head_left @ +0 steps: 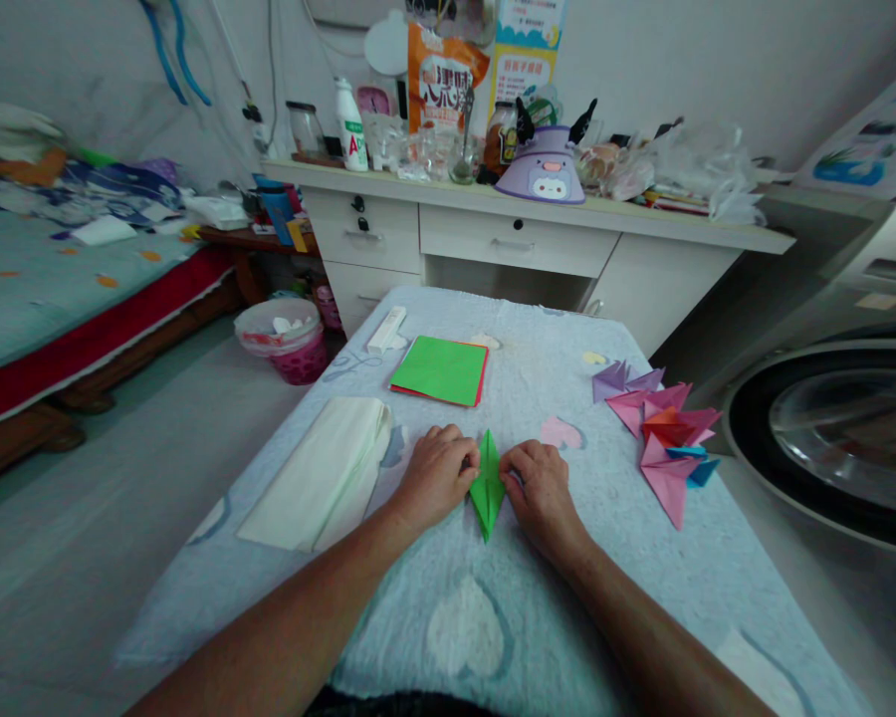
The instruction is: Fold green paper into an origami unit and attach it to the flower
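Observation:
A green sheet of origami paper (487,488), folded into a narrow diamond, lies on the cloth-covered table between my hands, its long points facing toward and away from me. My left hand (440,475) pinches its left corner with curled fingers. On the opposite side, my right hand (540,490) grips the right corner between thumb and fingers. Beyond them rests a stack of square paper (440,370), green on top with red showing at the edge. Several folded paper cranes (661,423) in purple, pink, orange and blue sit in a group at the right.
A folded white cloth or paper (325,473) lies left of my hands. Near the table's far left corner is a small white box (386,330). A pink bin (288,344) stands on the floor to the left, and a washing machine (851,398) at the right.

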A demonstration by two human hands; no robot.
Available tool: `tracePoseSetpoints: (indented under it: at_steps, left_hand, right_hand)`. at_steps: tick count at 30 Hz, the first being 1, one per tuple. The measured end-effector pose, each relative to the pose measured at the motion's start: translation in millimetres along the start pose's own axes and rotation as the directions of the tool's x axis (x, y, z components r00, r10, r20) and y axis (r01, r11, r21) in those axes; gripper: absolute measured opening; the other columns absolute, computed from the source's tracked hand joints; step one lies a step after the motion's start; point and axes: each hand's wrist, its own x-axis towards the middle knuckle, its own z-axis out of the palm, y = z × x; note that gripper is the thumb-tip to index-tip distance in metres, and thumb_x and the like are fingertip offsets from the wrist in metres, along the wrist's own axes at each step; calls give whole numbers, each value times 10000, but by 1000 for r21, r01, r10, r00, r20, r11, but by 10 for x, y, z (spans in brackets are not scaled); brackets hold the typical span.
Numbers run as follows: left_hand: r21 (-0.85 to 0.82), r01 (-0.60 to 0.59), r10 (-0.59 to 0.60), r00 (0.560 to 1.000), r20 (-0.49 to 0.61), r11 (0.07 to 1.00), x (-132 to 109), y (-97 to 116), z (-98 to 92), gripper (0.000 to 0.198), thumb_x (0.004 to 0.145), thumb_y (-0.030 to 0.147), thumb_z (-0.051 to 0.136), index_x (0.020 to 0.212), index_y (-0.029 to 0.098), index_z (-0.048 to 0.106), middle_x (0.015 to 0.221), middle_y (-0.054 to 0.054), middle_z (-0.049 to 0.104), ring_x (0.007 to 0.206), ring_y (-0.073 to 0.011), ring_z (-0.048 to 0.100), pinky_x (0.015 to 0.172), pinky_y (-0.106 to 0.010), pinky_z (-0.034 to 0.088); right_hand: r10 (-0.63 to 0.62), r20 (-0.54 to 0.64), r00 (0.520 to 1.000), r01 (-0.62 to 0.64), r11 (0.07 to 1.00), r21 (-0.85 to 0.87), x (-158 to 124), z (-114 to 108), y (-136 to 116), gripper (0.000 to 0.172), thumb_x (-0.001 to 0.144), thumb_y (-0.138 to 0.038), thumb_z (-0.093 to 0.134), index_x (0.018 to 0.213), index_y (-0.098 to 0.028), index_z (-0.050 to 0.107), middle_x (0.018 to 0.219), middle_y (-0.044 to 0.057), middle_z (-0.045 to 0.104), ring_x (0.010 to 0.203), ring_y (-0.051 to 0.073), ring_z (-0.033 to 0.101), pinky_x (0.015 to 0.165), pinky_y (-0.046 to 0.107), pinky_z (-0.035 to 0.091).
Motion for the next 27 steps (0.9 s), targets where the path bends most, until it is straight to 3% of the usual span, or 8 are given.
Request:
tracePoseSetpoints:
  at_steps: [8, 18, 27]
  left_hand:
    - [72, 6, -6, 1000, -7, 997, 2, -28, 45, 90, 809, 290, 665, 780, 214, 629, 868, -28, 564, 909, -215, 506, 787, -317, 359]
    - [101, 145, -145, 989, -5, 984, -5, -24, -19, 138, 763, 330, 704, 810, 232, 620, 962, -24, 558, 978, -235, 473, 835, -345, 327]
    - [57, 115, -115, 993, 2, 992, -12, -78, -42, 88, 755, 266, 707, 770, 233, 628, 919, -10, 579, 949, -227, 483, 826, -344, 322]
  right_hand:
    - [-182, 49, 982, 183, 983, -20, -79, -64, -64, 380, 784, -3, 569, 1020, -250, 733, 1025, 63, 641, 981, 238, 481, 876, 393, 360]
    - [-279, 158, 947, 297, 949, -104, -132, -236, -41, 402, 822, -68, 581, 1156, -265, 687, 1090, 55, 665, 1012, 255, 486, 925, 436, 335]
    - [-288, 218, 932, 318, 941, -115, -135, -350, 58, 421, 814, -47, 551, 1135, -274, 699, 1165, 62, 673, 1063, 288, 496, 939, 472, 329]
